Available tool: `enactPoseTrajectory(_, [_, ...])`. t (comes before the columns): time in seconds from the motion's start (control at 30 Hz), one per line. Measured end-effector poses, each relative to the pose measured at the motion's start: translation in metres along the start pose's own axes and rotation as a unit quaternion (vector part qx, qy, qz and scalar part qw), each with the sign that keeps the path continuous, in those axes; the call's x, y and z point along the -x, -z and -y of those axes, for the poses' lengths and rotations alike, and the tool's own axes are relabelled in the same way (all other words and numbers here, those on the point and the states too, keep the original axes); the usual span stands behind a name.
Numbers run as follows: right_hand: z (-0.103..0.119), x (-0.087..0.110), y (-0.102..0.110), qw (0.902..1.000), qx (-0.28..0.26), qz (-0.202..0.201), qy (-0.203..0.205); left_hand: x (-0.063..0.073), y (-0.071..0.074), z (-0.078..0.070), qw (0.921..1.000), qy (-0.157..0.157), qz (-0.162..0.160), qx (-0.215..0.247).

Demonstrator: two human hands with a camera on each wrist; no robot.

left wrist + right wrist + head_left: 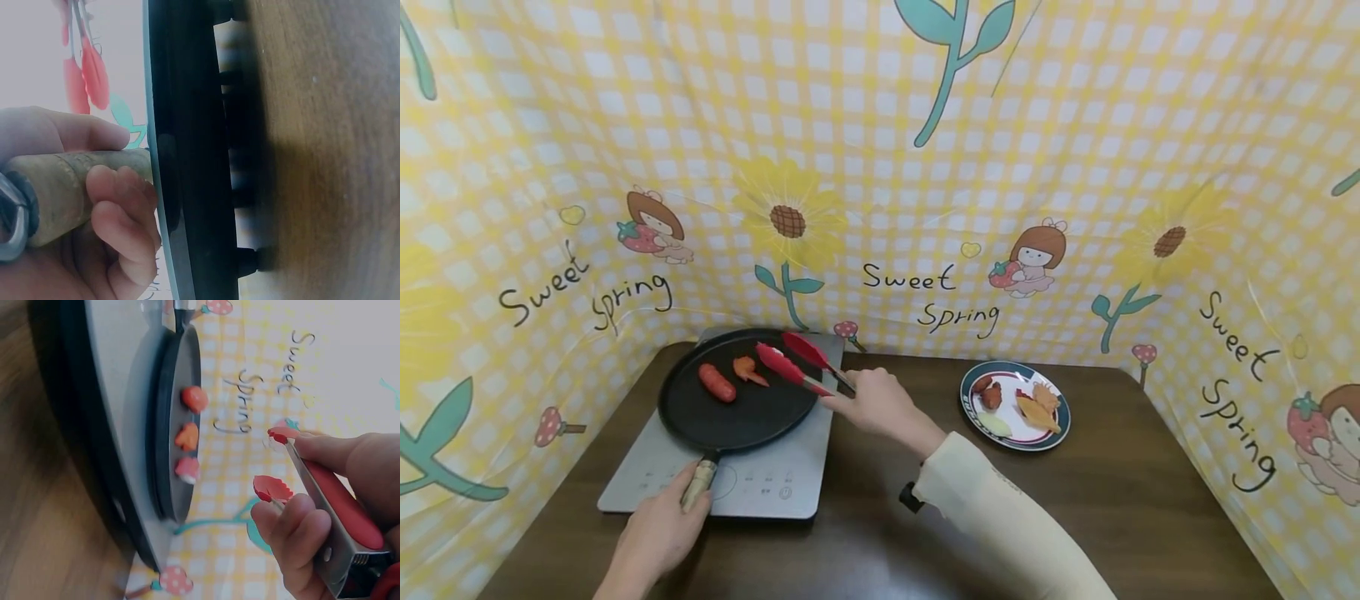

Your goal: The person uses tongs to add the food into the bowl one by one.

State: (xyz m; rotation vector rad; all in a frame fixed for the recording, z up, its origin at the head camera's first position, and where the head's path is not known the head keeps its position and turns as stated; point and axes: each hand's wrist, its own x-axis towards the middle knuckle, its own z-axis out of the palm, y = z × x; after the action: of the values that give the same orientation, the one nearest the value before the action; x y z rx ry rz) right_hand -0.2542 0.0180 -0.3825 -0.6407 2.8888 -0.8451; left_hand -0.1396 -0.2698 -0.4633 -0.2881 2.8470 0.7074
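Frying pan (737,427) bearing a sausage (717,382), lying ahead of the left hand (664,523), which grips its handle (700,483), and left of the right hand (882,404), which holds parted tongs (784,364).

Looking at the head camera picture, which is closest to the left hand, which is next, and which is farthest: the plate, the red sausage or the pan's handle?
From the left hand:
1. Pan's handle: right in that hand's grip.
2. Red sausage: on the left part of the pan.
3. Plate: away on the right side of the table.
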Motion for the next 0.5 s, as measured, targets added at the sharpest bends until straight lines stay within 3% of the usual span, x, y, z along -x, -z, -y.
enactPoseTrajectory(0.3, [-0.044, 0.029, 0.028, 0.9991, -0.007, -0.037, -0.019, -0.001, 0.001, -0.001, 1.0000, 0.000, -0.002, -0.002])
enactPoseTrajectory(0.5, [-0.078, 0.052, 0.036, 0.9969, 0.020, -0.065, -0.038, 0.002, 0.001, 0.000, 0.9999, -0.009, -0.006, 0.000])
